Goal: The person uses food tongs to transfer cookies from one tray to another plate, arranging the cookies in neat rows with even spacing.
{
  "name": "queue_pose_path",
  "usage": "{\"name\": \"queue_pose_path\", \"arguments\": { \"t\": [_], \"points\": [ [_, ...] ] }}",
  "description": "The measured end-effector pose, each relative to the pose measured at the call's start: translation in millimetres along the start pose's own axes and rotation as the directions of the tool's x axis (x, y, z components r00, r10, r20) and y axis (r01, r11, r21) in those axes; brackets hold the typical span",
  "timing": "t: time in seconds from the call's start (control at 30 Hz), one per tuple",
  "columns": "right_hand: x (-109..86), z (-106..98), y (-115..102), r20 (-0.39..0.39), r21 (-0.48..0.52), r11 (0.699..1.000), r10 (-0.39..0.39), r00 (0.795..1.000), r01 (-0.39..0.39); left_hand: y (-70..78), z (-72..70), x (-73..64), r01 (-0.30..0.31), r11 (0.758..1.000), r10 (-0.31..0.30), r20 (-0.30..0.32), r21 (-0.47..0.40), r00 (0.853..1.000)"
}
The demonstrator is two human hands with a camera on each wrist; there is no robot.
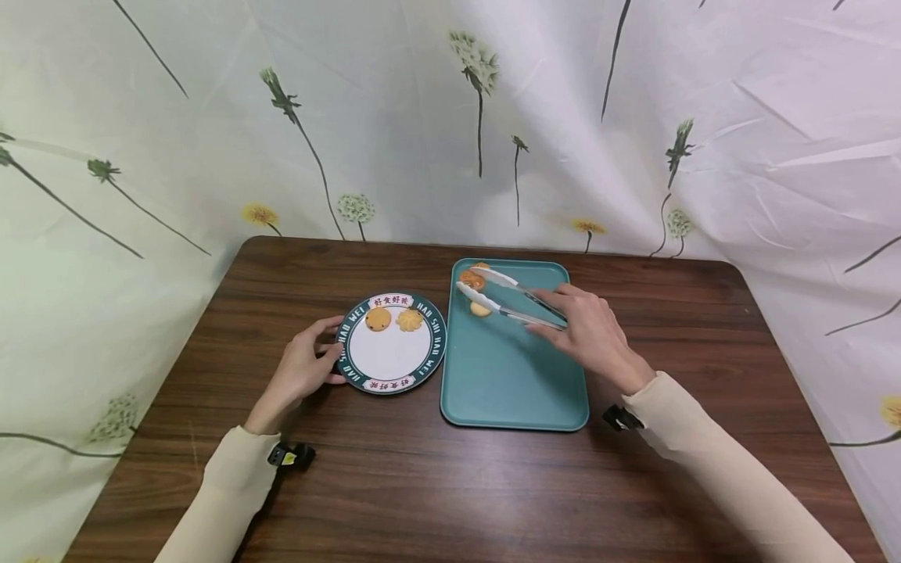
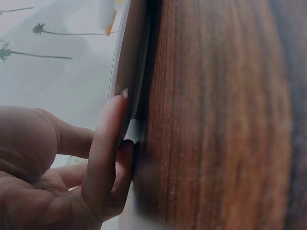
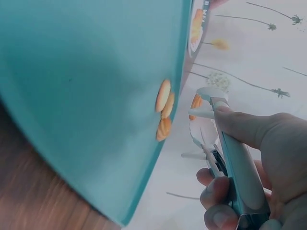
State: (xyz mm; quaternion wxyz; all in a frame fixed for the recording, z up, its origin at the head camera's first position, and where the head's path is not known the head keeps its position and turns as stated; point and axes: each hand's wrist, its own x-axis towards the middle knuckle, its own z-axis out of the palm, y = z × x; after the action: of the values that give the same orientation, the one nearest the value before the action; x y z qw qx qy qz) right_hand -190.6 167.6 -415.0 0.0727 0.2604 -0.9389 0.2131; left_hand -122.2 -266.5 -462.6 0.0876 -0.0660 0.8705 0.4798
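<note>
My right hand grips silver tongs with white tips, above the upper left of a teal tray. An orange-brown cookie shows between the tong tips in the right wrist view. Several more cookies lie on the tray near its edge. Left of the tray, my left hand holds the rim of a round plate, white with a dark green lettered border. Fingers reach to the plate's underside in the left wrist view. Two cookies, a round one and a flower-shaped one, lie on the plate.
The plate sits right beside the tray's left edge on a dark wooden table. Behind the table hangs a white cloth printed with dandelions. Each wrist wears a small black camera, one on the left.
</note>
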Motion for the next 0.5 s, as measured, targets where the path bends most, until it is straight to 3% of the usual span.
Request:
{"name": "queue_pose_path", "arguments": {
  "t": [0.5],
  "points": [
    [5.1, 13.7, -25.6, 0.016, 0.02, 0.996, -0.086, 0.996, 0.085, -0.9, -0.5, -0.9, -0.012, 1.0, 0.012, 0.005, -0.002, 1.0]
  ]
}}
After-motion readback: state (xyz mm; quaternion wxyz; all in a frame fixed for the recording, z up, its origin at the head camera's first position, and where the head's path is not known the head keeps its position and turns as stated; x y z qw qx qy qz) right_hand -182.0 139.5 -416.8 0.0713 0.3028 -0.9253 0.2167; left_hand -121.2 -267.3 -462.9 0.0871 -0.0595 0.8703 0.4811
